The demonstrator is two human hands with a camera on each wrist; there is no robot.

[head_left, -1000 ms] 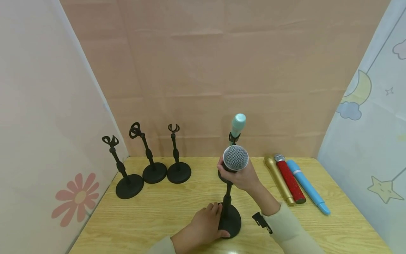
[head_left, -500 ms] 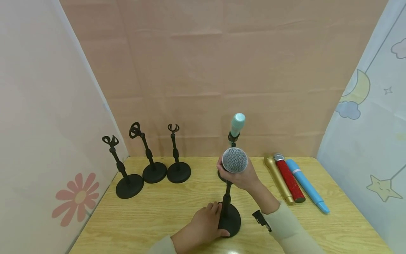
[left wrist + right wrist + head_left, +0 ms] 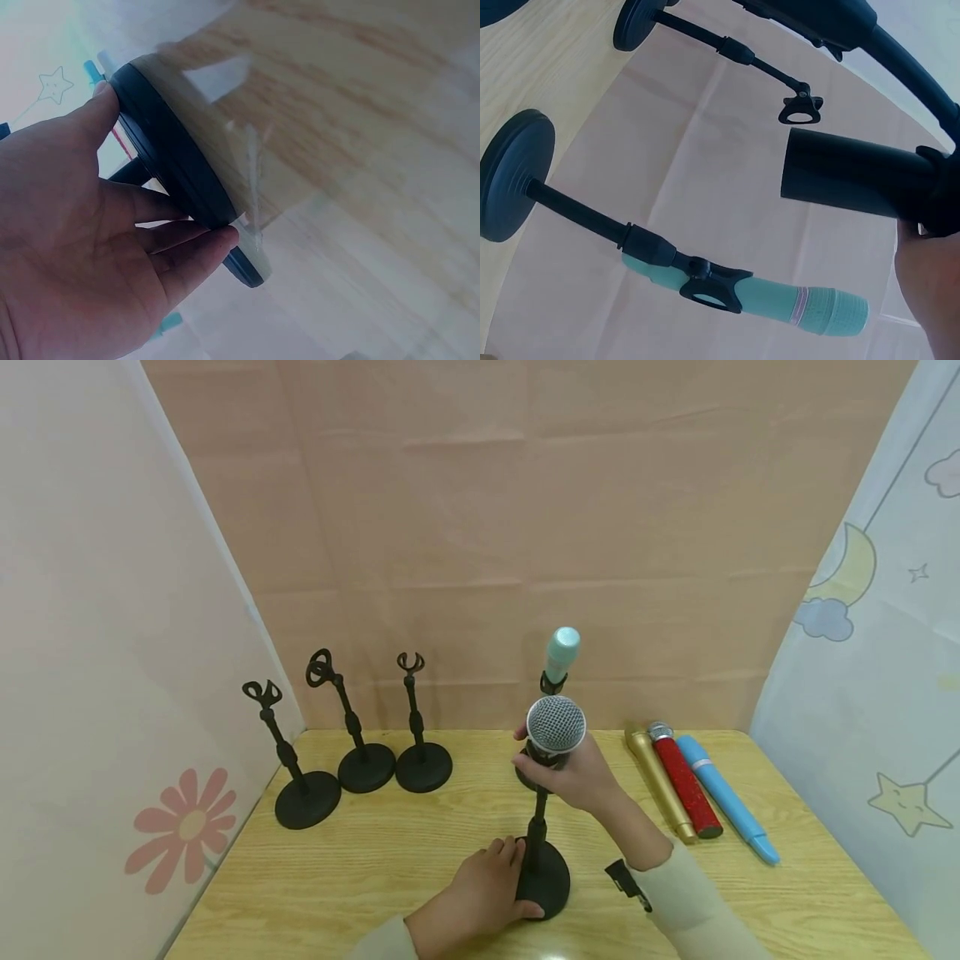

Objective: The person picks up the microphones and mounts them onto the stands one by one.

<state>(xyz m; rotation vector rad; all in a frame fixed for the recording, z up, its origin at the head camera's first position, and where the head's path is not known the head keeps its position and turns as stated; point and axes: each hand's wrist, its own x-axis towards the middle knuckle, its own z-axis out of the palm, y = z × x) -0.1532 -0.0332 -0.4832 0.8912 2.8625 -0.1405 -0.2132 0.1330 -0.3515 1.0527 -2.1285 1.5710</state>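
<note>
A black microphone (image 3: 557,725) with a silver mesh head sits atop a black microphone stand (image 3: 546,878) at the front of the table. My left hand (image 3: 487,887) grips that stand's round base; in the left wrist view its thumb and fingers (image 3: 199,259) lie around the base's rim. My right hand (image 3: 581,770) holds the microphone just below its head. Seen from the right wrist, the black handle (image 3: 847,172) passes through the stand's clip (image 3: 939,191), with the hand partly out of frame. Behind it, a mint-green microphone (image 3: 562,654) is clipped in another stand.
Three black stands with bare clips, the left one (image 3: 307,799), the middle one (image 3: 366,768) and the right one (image 3: 423,767), stand at the back left. Gold (image 3: 662,785), red (image 3: 687,787) and blue (image 3: 729,799) microphones lie on the wooden table (image 3: 360,868) at right.
The black microphone's head has risen slightly in the head view, showing more of the part beneath it. My right hand's fingers have shifted slightly lower on it. My left hand stays put.
</note>
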